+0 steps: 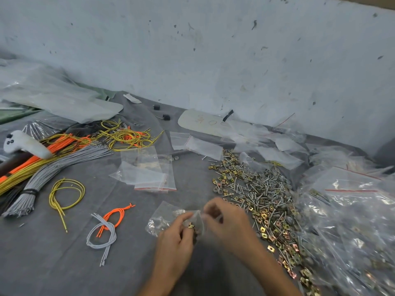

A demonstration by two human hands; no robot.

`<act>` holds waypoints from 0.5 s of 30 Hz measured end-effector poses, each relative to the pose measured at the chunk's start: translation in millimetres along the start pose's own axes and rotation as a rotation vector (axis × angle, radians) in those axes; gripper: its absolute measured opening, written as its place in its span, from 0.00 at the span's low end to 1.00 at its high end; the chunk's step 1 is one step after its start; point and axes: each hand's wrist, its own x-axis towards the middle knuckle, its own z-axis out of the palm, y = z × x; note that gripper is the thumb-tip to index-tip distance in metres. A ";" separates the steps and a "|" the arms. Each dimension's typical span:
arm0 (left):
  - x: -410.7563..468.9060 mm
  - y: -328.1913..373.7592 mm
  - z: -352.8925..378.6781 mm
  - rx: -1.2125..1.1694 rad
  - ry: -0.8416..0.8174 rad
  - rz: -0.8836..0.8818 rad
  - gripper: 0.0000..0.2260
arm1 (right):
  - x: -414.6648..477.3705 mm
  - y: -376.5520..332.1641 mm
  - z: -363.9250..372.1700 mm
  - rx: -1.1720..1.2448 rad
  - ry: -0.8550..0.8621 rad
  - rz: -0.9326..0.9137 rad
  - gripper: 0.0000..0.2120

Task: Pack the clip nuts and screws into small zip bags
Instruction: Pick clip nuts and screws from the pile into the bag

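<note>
The left hand [175, 238] and the right hand [226, 223] are bare. The left forearm [158, 278] and the right forearm [271, 272] are bare as well, down to the lower edge of the view. The right hand's fingers [210, 210] look blurred.

This is a small packing workshop, by the look of it: grey cloth [53, 263] spread along a scuffed, pale wall [213, 50], screws and clip nuts [256, 193] heaped loose on it, wire bundles [42, 167] in grey, orange and yellow, clear zip bags [149, 174] lying all around.
</note>
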 end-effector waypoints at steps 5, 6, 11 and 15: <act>-0.4 2.4 0.0 0.008 -0.001 0.011 0.16 | 61.3 47.4 -13.4 -0.250 0.011 0.138 0.07; -0.4 2.5 -0.1 0.007 -0.003 0.015 0.16 | 72.2 55.7 -11.0 -0.309 -0.016 0.145 0.08; 0.6 -0.3 0.9 0.015 0.001 0.034 0.16 | 101.2 84.1 1.4 -0.517 -0.165 0.162 0.09; 3.6 -3.4 2.6 0.005 -0.008 0.022 0.17 | 106.4 93.8 5.9 -0.530 -0.142 0.113 0.08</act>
